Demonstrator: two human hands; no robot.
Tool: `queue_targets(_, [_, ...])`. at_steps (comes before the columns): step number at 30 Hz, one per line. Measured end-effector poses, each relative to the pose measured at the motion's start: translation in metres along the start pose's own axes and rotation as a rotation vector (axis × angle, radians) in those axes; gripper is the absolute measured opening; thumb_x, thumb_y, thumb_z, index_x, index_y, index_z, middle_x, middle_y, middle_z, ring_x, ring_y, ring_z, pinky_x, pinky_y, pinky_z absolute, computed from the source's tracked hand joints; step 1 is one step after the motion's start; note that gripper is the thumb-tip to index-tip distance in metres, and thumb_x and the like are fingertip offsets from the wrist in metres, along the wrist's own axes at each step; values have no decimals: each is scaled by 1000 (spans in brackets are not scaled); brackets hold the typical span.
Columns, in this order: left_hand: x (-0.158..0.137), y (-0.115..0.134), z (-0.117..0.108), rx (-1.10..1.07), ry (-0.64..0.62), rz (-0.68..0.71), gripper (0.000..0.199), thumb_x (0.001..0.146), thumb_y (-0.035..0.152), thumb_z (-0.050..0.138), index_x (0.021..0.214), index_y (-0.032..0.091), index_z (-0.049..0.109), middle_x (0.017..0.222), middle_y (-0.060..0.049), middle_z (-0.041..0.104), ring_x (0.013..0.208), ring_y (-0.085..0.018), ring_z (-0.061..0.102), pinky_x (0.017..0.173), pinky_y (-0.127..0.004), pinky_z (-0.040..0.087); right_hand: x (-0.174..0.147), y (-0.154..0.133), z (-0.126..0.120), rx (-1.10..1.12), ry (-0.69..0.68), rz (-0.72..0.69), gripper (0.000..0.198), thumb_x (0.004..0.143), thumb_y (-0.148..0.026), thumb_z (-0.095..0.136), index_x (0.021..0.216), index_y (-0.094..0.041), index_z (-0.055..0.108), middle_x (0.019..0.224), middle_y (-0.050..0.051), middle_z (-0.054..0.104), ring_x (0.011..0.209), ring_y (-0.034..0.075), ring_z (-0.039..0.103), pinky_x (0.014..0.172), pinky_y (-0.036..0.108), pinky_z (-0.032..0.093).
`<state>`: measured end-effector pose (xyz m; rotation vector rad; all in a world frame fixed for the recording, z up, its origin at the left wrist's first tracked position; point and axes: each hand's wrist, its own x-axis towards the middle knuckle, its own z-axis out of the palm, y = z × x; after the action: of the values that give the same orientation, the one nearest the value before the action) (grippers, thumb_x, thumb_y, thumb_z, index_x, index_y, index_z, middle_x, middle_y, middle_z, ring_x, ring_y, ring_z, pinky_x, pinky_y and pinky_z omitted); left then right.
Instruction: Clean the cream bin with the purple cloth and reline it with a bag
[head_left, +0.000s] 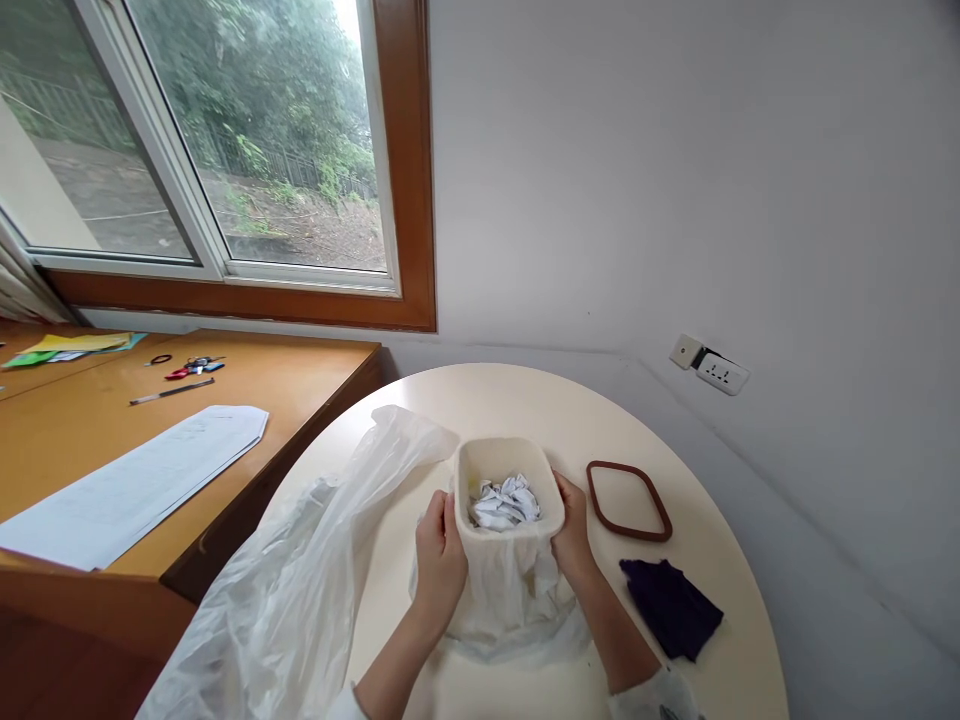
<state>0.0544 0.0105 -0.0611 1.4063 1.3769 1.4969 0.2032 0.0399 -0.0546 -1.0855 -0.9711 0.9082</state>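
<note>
A small cream trash bin sits on the round table between my hands, its mouth facing up. Crumpled white paper lies inside. A thin white plastic liner bag hangs over the outside of the bin and spreads around its base. My left hand grips the bin's left side below the rim, thumb up. On the opposite side, my right hand is closed round the bin and liner. A brown rounded-square ring lies just right of my right hand.
A long heap of clear plastic bags covers the left of the round table. A dark purple cloth lies at right. On the wooden desk are white paper sheets, a pen and keys. A wall socket is beyond.
</note>
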Motion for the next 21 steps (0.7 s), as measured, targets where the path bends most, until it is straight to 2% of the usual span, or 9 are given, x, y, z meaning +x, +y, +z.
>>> queue_targets(5, [14,-4,-7,74,17,64,31,90,31,34,61,21,28,56,5,29,52,-11,29,50,-23,26,5,6,-10,-136,-36,-47,39,80,-46,46,52,-19,38,51,-5,32,52,9,28,47,23,23])
queue_targets(11, [24,-3,-19,148,118,137,30,90,30,35,62,21,30,56,6,30,52,-11,31,51,-23,27,20,5,-32,-377,156,-146,42,83,-44,44,55,-21,22,53,-6,20,52,9,21,47,24,19])
queue_targets(18, [28,-9,-19,164,127,92,30,90,32,37,63,20,32,56,6,32,52,-11,32,50,-23,27,28,6,-38,-447,217,-175,44,84,-45,43,55,-21,20,52,-6,19,51,9,21,48,25,20])
queue_targets(21, [28,-9,-19,165,109,57,31,89,34,38,62,20,33,55,6,32,52,-11,32,50,-23,28,30,12,-39,-467,161,-165,45,83,-46,44,54,-21,22,51,-6,21,50,9,23,48,25,21])
